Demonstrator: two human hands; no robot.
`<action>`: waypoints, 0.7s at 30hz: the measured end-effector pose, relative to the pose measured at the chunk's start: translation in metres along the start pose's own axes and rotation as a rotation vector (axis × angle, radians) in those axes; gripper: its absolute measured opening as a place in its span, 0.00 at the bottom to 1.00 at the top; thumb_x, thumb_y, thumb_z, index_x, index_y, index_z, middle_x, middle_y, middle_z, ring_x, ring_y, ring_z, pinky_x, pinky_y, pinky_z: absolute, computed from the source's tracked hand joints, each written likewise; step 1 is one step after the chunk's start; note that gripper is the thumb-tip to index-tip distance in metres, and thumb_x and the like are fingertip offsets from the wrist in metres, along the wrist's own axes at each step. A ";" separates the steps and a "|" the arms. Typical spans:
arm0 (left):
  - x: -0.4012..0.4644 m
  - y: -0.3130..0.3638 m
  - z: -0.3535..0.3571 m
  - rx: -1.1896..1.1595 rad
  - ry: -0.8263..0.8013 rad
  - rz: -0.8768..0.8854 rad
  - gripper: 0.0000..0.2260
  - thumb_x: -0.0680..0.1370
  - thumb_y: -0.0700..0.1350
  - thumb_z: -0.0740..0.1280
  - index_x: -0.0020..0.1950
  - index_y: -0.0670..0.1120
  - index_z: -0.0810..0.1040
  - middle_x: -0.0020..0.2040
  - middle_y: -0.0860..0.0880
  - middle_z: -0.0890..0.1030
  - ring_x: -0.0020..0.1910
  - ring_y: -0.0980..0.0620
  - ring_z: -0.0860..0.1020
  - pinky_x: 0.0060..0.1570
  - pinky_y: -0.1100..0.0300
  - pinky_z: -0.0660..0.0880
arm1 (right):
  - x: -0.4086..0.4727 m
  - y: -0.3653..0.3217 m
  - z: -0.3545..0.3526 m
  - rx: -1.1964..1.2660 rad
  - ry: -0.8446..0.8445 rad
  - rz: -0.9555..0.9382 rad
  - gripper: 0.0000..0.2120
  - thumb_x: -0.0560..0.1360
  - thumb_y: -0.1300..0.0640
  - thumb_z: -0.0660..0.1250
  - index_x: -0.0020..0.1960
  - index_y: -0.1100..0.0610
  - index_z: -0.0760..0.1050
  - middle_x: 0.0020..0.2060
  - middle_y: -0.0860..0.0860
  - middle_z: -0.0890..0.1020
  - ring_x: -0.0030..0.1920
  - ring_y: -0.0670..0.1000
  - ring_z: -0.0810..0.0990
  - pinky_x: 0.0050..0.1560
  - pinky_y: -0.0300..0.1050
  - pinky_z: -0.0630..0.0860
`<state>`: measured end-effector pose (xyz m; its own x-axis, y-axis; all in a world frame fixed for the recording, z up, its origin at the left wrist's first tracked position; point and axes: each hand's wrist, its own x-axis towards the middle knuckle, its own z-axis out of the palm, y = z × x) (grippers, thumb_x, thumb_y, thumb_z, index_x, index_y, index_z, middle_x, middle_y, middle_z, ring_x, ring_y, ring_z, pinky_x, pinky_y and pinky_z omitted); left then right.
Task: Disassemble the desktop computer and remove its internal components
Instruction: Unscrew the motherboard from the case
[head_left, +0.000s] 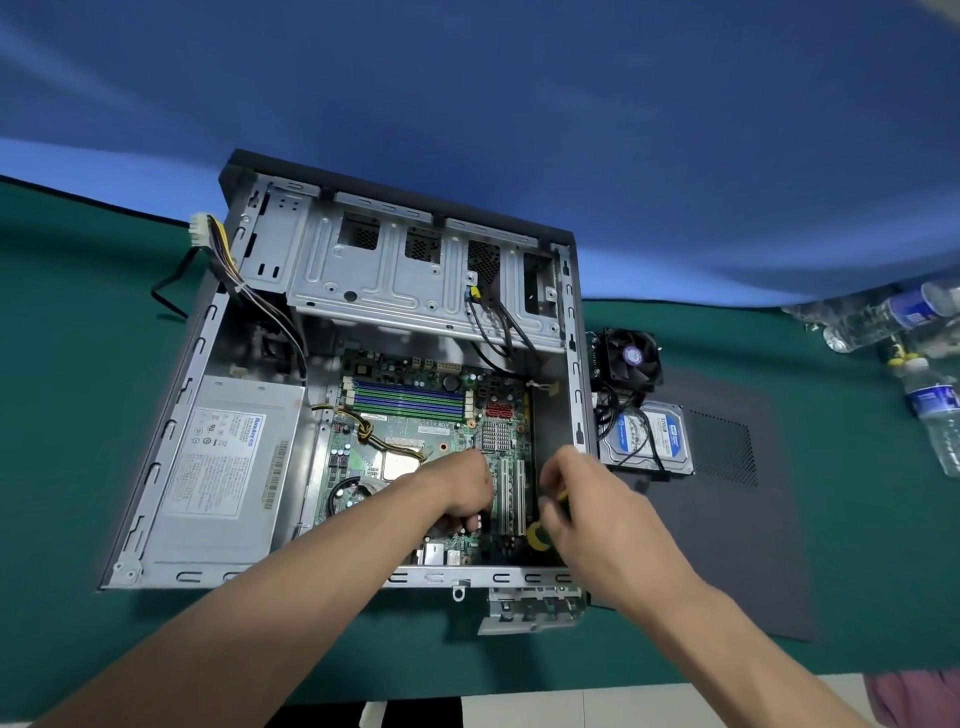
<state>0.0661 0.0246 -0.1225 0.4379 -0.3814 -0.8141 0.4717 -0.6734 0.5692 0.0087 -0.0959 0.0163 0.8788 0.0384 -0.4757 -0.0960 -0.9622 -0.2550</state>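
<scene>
An open desktop case lies flat on the green table. Inside, the green motherboard fills the middle and a grey power supply sits at the left. My left hand reaches over the board's near part, fingers curled down onto it; what they touch is hidden. My right hand is closed on a screwdriver with a yellow and black handle, held by the case's right inner side. The screwdriver's tip is hidden.
A cooling fan and a hard drive with black cables rest on the dark side panel right of the case. A small metal bracket lies at the near edge. Plastic water bottles stand far right.
</scene>
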 end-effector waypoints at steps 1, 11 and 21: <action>0.001 0.000 0.000 -0.001 -0.004 0.000 0.10 0.79 0.36 0.58 0.53 0.37 0.77 0.36 0.41 0.79 0.24 0.50 0.69 0.22 0.62 0.65 | 0.000 0.000 0.000 0.017 -0.011 -0.006 0.08 0.77 0.53 0.62 0.50 0.47 0.62 0.50 0.46 0.72 0.47 0.52 0.74 0.48 0.48 0.72; 0.001 0.002 0.002 0.125 -0.116 0.106 0.06 0.78 0.37 0.63 0.46 0.42 0.79 0.32 0.47 0.77 0.25 0.53 0.71 0.24 0.62 0.69 | -0.001 -0.002 -0.002 -0.043 -0.015 0.010 0.14 0.75 0.46 0.64 0.52 0.45 0.59 0.54 0.46 0.72 0.45 0.53 0.74 0.43 0.46 0.68; 0.012 0.003 0.020 0.729 -0.176 0.356 0.08 0.76 0.38 0.63 0.54 0.42 0.77 0.46 0.46 0.78 0.44 0.48 0.76 0.44 0.55 0.75 | -0.002 0.001 -0.004 0.021 0.004 0.031 0.06 0.77 0.48 0.61 0.51 0.47 0.65 0.49 0.46 0.74 0.47 0.53 0.75 0.48 0.47 0.70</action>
<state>0.0580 0.0053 -0.1333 0.3130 -0.7018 -0.6399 -0.3131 -0.7124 0.6281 0.0086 -0.0978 0.0205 0.8770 0.0078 -0.4803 -0.1328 -0.9570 -0.2580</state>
